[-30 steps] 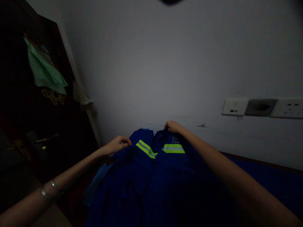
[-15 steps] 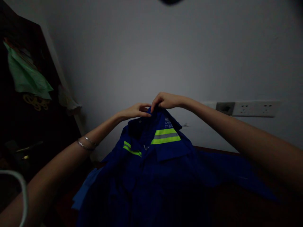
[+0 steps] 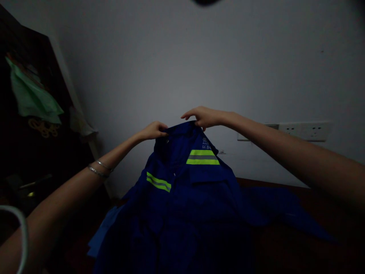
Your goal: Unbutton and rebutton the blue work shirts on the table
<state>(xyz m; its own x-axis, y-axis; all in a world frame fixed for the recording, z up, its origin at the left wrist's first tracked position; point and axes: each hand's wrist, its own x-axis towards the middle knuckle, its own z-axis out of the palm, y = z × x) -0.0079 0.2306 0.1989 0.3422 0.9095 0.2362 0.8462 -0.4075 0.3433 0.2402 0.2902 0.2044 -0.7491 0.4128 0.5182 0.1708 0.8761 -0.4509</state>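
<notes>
A dark blue work jacket (image 3: pixel 176 209) with yellow-green and grey reflective strips across its chest lies in front of me, its collar end lifted. My left hand (image 3: pixel 154 130) pinches the collar at its left side, thumb and fingers closed on the cloth. At the collar's right side my right hand (image 3: pixel 203 117) grips the edge between thumb and curled fingers, while its index finger stretches out to the left. Between the hands the collar edge is drawn out. White lettering shows beneath my right hand. One sleeve reaches out to the right; the lower part fades into shadow.
A pale wall (image 3: pixel 142 68) rises behind the jacket, with a row of sockets (image 3: pixel 308 131) at the right. On the left stands a dark door (image 3: pixel 37 152) with a green cloth (image 3: pixel 34 91) hanging on it. Light blue fabric (image 3: pixel 104 232) lies left of the jacket.
My hands have moved apart along the collar, the left one leftward and the right one rightward. The collar edge is stretched wider between them, and the neck opening shows more.
</notes>
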